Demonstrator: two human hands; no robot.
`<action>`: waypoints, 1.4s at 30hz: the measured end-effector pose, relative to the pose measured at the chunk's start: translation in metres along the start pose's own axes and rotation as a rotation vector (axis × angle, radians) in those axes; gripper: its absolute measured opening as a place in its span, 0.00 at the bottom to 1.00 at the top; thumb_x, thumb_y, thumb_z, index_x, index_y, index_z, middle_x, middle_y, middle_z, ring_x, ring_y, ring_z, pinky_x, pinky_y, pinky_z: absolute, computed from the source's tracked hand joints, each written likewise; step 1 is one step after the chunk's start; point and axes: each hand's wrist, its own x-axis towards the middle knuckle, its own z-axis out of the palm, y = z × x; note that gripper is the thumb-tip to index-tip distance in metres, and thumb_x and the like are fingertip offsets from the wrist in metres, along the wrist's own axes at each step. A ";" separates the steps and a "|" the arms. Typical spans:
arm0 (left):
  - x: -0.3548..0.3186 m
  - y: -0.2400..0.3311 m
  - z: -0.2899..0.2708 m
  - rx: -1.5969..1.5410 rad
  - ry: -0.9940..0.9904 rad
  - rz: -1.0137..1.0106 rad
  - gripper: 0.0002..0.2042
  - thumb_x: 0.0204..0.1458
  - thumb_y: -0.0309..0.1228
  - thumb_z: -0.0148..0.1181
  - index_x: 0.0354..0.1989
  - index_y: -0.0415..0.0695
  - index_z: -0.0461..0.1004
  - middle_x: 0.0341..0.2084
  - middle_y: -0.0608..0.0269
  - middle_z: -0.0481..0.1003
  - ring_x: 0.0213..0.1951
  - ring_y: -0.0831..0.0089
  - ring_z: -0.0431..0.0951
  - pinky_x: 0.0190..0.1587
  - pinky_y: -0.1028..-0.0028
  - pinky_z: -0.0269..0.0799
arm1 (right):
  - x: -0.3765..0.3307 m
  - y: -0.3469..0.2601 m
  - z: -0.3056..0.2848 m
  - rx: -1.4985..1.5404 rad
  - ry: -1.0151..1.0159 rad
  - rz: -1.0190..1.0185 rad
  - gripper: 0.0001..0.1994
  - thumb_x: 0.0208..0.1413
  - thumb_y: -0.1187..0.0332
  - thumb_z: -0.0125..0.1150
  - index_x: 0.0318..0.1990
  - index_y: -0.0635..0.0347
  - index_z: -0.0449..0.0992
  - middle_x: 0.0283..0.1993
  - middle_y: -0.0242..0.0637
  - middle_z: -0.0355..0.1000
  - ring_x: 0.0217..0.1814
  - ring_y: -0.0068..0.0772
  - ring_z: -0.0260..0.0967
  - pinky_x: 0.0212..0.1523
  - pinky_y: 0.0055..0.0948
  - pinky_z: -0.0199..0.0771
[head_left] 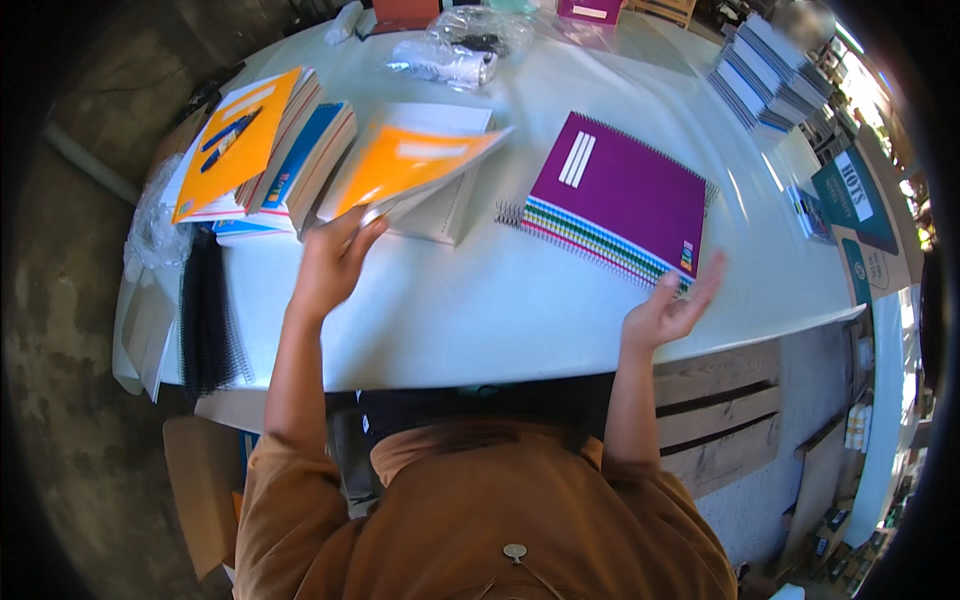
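black coils (207,320) lie at the near left edge of the white table (480,340), below a stack of books (268,155) topped with blue pens (230,140). next, the left hand (340,255) grips an orange cover (405,165) by its near edge, tilted above white pages (440,215). further right sit spiral-bound purple notebooks (620,195); the right hand (672,312) is spread and grasps nothing beside their near corner, though i cannot tell whether it touches them. a cardboard box (865,215) stands at the far right.

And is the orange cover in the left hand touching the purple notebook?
Apart: the head view shows pale tabletop between the orange cover and the purple notebook.
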 end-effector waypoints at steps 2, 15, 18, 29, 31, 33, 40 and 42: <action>-0.019 0.032 -0.040 -0.184 0.057 0.069 0.08 0.53 0.29 0.55 0.35 0.36 0.74 0.16 0.61 0.70 0.20 0.81 0.66 0.23 0.79 0.62 | 0.012 -0.032 0.012 0.155 -0.445 0.238 0.34 0.52 0.69 0.57 0.63 0.68 0.48 0.67 0.50 0.47 0.69 0.41 0.43 0.65 0.38 0.42; -0.015 0.051 -0.062 -0.502 0.520 0.006 0.11 0.56 0.32 0.53 0.37 0.34 0.73 0.31 0.67 0.75 0.32 0.83 0.71 0.37 0.82 0.65 | 0.026 -0.036 0.074 0.758 -0.489 0.844 0.24 0.49 0.74 0.62 0.54 0.65 0.65 0.50 0.43 0.69 0.50 0.29 0.68 0.50 0.26 0.67; 0.006 0.055 -0.074 -0.083 0.828 0.113 0.09 0.56 0.28 0.52 0.39 0.35 0.74 0.29 0.67 0.75 0.30 0.86 0.68 0.33 0.85 0.64 | 0.048 -0.051 0.091 0.727 -0.368 0.630 0.27 0.50 0.73 0.62 0.58 0.67 0.61 0.57 0.49 0.62 0.58 0.38 0.62 0.55 0.29 0.64; 0.013 -0.028 0.047 0.478 -0.024 0.385 0.11 0.44 0.27 0.59 0.38 0.43 0.76 0.35 0.57 0.77 0.34 0.62 0.78 0.38 0.69 0.73 | -0.002 -0.045 0.064 0.541 -0.358 0.649 0.19 0.54 0.74 0.55 0.54 0.66 0.65 0.52 0.47 0.67 0.54 0.35 0.66 0.55 0.28 0.63; 0.014 -0.027 0.046 0.190 -0.083 0.230 0.11 0.48 0.32 0.58 0.40 0.43 0.76 0.34 0.53 0.76 0.33 0.57 0.77 0.37 0.66 0.73 | -0.001 -0.043 0.059 0.523 -0.370 0.662 0.19 0.54 0.74 0.55 0.54 0.66 0.65 0.51 0.47 0.68 0.53 0.34 0.66 0.54 0.28 0.64; 0.030 -0.027 0.022 0.026 -0.222 -0.060 0.12 0.53 0.35 0.55 0.41 0.41 0.75 0.29 0.49 0.75 0.27 0.52 0.74 0.32 0.68 0.71 | -0.001 -0.045 0.055 0.510 -0.407 0.680 0.19 0.55 0.74 0.55 0.54 0.66 0.65 0.51 0.47 0.68 0.53 0.34 0.66 0.53 0.27 0.65; 0.004 0.053 -0.069 -0.433 0.559 0.378 0.07 0.54 0.28 0.52 0.33 0.36 0.72 0.23 0.59 0.74 0.25 0.76 0.72 0.28 0.80 0.66 | 0.041 -0.047 0.077 0.595 -0.414 0.498 0.38 0.47 0.62 0.65 0.62 0.66 0.51 0.62 0.48 0.55 0.67 0.41 0.47 0.66 0.41 0.37; -0.012 0.067 -0.065 -0.842 0.525 0.458 0.10 0.55 0.33 0.54 0.36 0.36 0.71 0.27 0.54 0.73 0.28 0.72 0.74 0.32 0.76 0.70 | 0.058 -0.048 0.073 0.713 -0.556 0.312 0.35 0.47 0.62 0.65 0.59 0.68 0.56 0.60 0.47 0.57 0.63 0.39 0.54 0.65 0.41 0.44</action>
